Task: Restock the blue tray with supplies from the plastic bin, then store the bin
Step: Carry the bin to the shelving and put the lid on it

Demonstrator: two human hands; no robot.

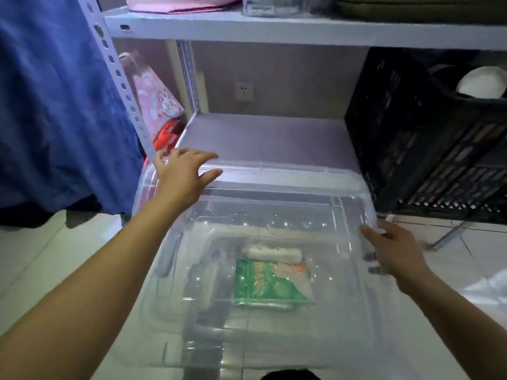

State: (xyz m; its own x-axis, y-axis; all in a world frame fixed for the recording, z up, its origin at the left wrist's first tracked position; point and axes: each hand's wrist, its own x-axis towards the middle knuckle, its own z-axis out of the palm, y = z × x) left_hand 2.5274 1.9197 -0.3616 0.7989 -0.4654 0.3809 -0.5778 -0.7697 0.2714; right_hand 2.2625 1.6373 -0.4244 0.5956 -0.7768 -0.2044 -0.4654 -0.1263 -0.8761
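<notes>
The clear plastic bin [343, 319] with its lid on fills the lower middle of the head view, its far end at the front edge of the lower shelf [263, 138]. Through the lid I see a green packet [270, 283] and a white roll [273, 254]. My left hand [182, 172] hovers over the bin's far left corner with fingers spread, holding nothing. My right hand [395, 250] rests against the bin's right rim, fingers curled on the edge. The blue tray is not in view.
A black slatted crate [417, 138] stands on the right of the shelf. A blue cloth [55, 105] hangs at the left beside the perforated upright [120, 78]. A pink bag [153, 97] sits behind it. Pale floor tiles [35, 256] lie on both sides.
</notes>
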